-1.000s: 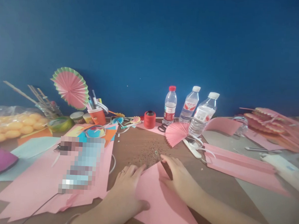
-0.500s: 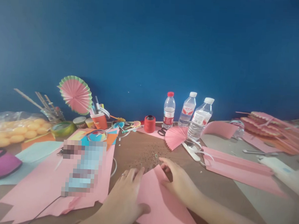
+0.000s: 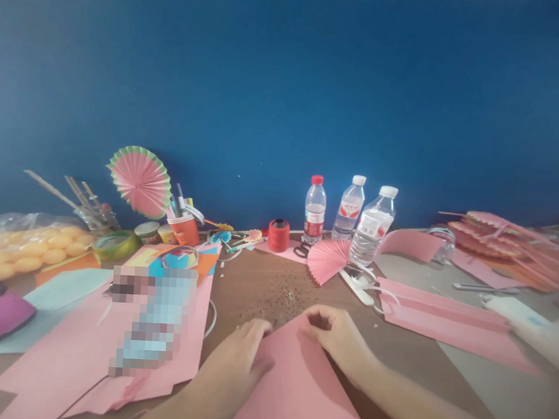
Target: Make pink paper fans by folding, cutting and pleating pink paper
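A plain pink sheet of paper (image 3: 301, 386) lies in front of me, one corner pointing away toward the back of the table. At its far corner, the thumb and bent fingers of my right hand (image 3: 345, 341) pinch the edge. My left hand (image 3: 229, 366) holds the sheet's left edge, its thumb over the paper and its fingers curled along the side. Just beyond the sheet, small dark specks (image 3: 287, 294) are scattered on the brown table. A pleated pink paper fan (image 3: 328, 261) lies past my right hand.
Three water bottles (image 3: 314, 211) and a red thread spool (image 3: 279, 236) stand near the blue wall. Pink sheets (image 3: 55, 373) spread to the left, beside an orange cup of pens (image 3: 185, 229). A folded pink strip (image 3: 442, 315) lies right. A blurred pale shape (image 3: 554, 339) enters there.
My right hand has moved slightly nearer and now pinches the sheet's far corner. The sheet has turned and shifted a little left, and my left hand has drawn slightly left and nearer.
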`<state>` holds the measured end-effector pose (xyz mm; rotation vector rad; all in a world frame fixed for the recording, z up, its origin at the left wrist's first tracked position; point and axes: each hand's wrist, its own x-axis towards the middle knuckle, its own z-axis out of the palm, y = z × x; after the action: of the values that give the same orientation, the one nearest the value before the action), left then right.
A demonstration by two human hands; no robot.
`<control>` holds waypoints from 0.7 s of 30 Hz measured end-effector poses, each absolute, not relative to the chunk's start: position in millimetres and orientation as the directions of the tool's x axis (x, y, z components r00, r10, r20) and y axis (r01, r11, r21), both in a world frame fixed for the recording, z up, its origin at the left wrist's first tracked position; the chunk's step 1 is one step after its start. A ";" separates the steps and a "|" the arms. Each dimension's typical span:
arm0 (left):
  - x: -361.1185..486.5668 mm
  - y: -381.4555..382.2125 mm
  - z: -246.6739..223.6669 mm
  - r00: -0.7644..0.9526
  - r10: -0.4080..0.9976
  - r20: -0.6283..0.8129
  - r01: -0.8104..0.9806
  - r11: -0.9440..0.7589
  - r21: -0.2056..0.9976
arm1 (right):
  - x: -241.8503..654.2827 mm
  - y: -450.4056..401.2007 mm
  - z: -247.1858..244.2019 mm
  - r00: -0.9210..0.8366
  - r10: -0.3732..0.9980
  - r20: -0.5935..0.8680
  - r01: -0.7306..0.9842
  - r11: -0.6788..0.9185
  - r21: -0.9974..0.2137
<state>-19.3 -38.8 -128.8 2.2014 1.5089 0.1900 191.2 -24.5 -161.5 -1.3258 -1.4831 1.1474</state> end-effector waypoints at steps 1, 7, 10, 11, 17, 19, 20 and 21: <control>-20.2 -37.9 -129.1 0.378 0.912 -0.159 0.847 -0.272 0.456 | 191.7 -24.4 -161.2 -0.100 0.995 -0.007 0.232 0.017 -0.972; -25.8 -36.4 -132.9 0.437 0.895 -0.090 0.740 -0.301 0.602 | 192.9 -26.2 -160.6 -0.093 0.994 -0.051 0.185 -0.033 -0.982; -25.6 -36.3 -133.4 0.431 0.896 -0.108 0.751 -0.289 0.594 | 192.7 -26.5 -159.8 -0.083 0.995 -0.053 0.163 -0.039 -0.986; -25.1 -36.3 -133.4 0.424 0.898 -0.115 0.758 -0.283 0.587 | 192.7 -26.4 -159.4 -0.075 0.996 -0.052 0.159 -0.040 -0.987; -21.7 -37.1 -130.4 0.448 0.886 -0.121 0.769 -0.312 0.558 | 192.3 -24.7 -157.4 -0.051 0.998 -0.036 0.165 -0.027 -0.986; -20.4 -36.8 -128.8 0.450 0.884 -0.130 0.778 -0.316 0.544 | 192.3 -24.3 -156.6 -0.051 0.998 -0.033 0.166 -0.024 -0.986; -19.7 -36.6 -128.1 0.446 0.885 -0.136 0.785 -0.313 0.534 | 192.4 -24.3 -156.3 -0.049 0.998 -0.031 0.166 -0.023 -0.986; -19.0 -36.4 -127.3 0.440 0.886 -0.144 0.794 -0.310 0.523 | 192.5 -24.5 -156.2 -0.046 0.998 -0.031 0.165 -0.023 -0.986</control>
<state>-19.0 -36.4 -127.3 2.1691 1.4073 0.2304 192.5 -24.5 -156.2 -1.3274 -1.3538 1.1831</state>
